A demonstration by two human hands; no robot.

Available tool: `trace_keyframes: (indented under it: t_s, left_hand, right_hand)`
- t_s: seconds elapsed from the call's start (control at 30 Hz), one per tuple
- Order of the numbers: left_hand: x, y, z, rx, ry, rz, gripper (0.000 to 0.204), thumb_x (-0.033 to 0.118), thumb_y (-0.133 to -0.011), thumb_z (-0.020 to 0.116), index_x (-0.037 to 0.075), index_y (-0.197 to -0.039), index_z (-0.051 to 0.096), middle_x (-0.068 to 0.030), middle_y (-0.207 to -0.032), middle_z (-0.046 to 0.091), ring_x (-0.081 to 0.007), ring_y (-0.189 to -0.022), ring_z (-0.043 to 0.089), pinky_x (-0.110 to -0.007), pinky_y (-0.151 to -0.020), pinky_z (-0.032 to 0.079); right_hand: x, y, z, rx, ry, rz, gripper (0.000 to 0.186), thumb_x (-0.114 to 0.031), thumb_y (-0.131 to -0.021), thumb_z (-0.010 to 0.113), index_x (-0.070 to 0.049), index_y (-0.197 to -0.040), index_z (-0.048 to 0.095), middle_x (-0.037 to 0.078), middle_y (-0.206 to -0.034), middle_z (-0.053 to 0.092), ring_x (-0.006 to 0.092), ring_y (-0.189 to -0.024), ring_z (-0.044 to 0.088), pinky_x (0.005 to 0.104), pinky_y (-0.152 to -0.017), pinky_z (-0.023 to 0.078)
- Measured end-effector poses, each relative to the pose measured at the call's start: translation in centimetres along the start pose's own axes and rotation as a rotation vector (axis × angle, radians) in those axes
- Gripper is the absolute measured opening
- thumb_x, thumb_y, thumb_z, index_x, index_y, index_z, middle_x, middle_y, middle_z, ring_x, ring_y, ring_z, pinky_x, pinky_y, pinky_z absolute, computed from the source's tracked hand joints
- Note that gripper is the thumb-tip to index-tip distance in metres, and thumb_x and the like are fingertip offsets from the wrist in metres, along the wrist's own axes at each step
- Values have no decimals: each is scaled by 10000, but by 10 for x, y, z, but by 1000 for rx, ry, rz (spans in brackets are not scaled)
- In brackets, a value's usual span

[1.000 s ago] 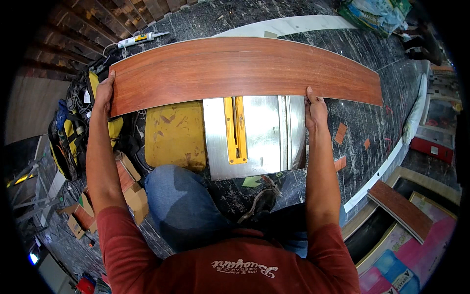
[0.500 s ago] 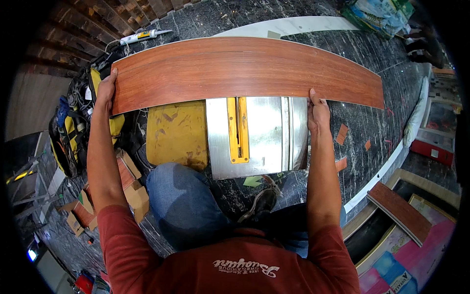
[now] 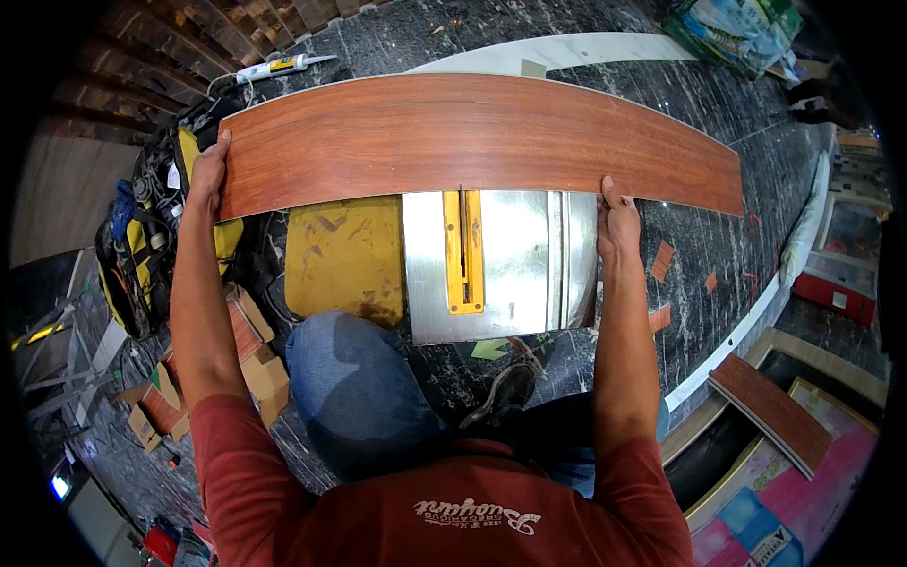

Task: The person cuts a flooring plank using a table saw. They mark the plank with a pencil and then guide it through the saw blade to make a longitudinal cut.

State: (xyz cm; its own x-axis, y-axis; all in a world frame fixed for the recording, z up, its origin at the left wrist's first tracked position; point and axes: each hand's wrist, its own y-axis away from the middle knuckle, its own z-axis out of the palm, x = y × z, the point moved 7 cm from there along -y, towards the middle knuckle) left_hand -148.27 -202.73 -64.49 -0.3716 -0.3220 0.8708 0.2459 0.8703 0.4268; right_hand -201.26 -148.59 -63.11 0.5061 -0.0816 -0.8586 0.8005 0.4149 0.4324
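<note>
A long reddish-brown wood-look floor plank (image 3: 472,132) lies crosswise over the far part of a small table saw, its curve coming from the lens. My left hand (image 3: 210,170) grips the plank's left end, thumb on top and fingers underneath. My right hand (image 3: 618,219) holds its near edge right of centre, with the thumb on the face. Below the plank, the saw's silver metal table (image 3: 515,274) shows a yellow slotted insert (image 3: 464,255). A thin dark blade tip appears at the plank's near edge. The rest of the blade is hidden.
A yellow panel (image 3: 345,255) adjoins the saw's left side. Tool bags (image 3: 142,255) and torn cardboard (image 3: 250,350) lie left, with a sealant tube (image 3: 283,68) beyond. Plank offcuts (image 3: 662,261) are scattered right, near another short plank (image 3: 770,411). A green bag (image 3: 737,33) sits at far right.
The view has shifted very slightly. Both hands keep their hold, and the plank stays in almost the same place over the saw.
</note>
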Motion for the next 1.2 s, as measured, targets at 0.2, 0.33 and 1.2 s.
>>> trace_keyframes:
  t_s: [0.2, 0.33, 1.2]
  left_hand:
    - [1, 5, -1, -4, -16, -8, 593, 509, -1038, 657, -48, -1236, 705, -111, -1170, 753, -191, -1011, 706, -333, -934, 529]
    - [1, 6, 2, 1, -45, -36, 603, 494, -1077, 591, -35, -1355, 668, -134, -1272, 728, -220, -1074, 704, -339, -959, 520]
    - [2, 29, 6, 8, -20, -29, 569, 496, -1047, 647, -34, -1243, 710, -107, -1166, 756, -204, -976, 713, -330, -899, 539]
  right_hand:
    - [1, 2, 0, -5, 3, -16, 333, -144, -1043, 689, 6, -1326, 598, 84, -1178, 697, 175, -1000, 671, 308, -911, 557]
    - [1, 3, -5, 13, 50, 7, 333, -146, -1042, 691, 0, -1328, 602, 78, -1167, 701, 163, -986, 664, 298, -890, 550]
    - [2, 26, -15, 85, 20, -3, 161, -160, -1018, 736, -57, -1132, 688, 2, -877, 634, 122, -765, 566, 280, -699, 485]
